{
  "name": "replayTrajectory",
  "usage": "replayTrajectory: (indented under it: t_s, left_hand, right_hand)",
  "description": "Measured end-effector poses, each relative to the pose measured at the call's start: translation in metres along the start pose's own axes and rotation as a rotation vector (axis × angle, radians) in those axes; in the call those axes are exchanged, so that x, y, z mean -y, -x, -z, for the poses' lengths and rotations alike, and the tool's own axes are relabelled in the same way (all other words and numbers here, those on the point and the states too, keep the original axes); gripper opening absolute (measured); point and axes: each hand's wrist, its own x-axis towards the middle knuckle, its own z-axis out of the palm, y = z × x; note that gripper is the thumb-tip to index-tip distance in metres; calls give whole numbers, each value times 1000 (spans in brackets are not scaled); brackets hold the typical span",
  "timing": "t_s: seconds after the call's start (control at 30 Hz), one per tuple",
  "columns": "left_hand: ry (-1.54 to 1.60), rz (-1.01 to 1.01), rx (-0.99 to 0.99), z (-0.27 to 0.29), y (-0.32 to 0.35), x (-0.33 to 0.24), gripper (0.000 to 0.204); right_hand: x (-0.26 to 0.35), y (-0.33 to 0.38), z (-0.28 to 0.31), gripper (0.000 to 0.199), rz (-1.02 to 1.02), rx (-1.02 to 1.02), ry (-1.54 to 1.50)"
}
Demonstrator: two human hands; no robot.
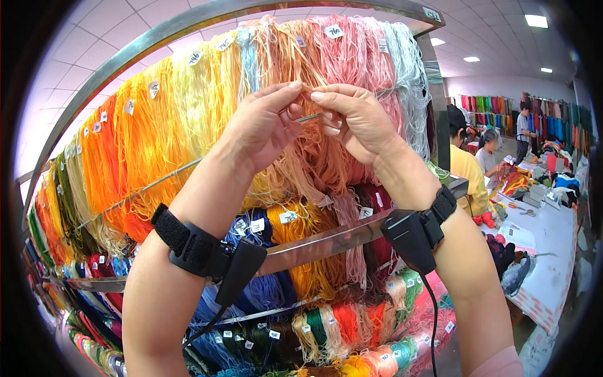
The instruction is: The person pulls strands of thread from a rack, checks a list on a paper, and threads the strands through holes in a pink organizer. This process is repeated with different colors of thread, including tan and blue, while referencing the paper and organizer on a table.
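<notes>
Both my hands are raised at a hanging bundle of peach-orange thread, their fingertips nearly meeting. My left hand is closed in a pinch of thumb and forefinger. Opposite it, my right hand pinches too, its other fingers curled. A thin strand of orange-brown thread shows between the fingertips; its ends are lost against the bundle. Just below the pinches, a thin metal rod crosses in front of the skeins. Pink skeins hang on the right, yellow skeins on the left, with small white tags.
A metal rack rail runs below my forearms, with blue skeins and several lower rows behind it. At right, a person in yellow is close to the rack. Beyond is a long white table bearing thread heaps, with other people near it.
</notes>
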Motion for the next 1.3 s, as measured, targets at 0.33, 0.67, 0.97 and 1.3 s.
replayTrajectory:
  t_s: [0.33, 0.67, 0.97, 1.3]
  left_hand:
    - [-12, -10, -26, -2, 0, -2, 13]
    - [25, 22, -83, -8, -2, 3, 9]
    - [-21, 26, -27, -4, 0, 2, 9]
    - [10, 35, -49, -5, 4, -1, 9]
  right_hand:
    - [0, 1, 4, 3, -19, 3, -60]
    - [0, 2, 4, 3, -26, 1, -36]
    - [1, 3, 2, 3, -36, 8, -29]
    - [0, 5, -5, 10, 42, -5, 142]
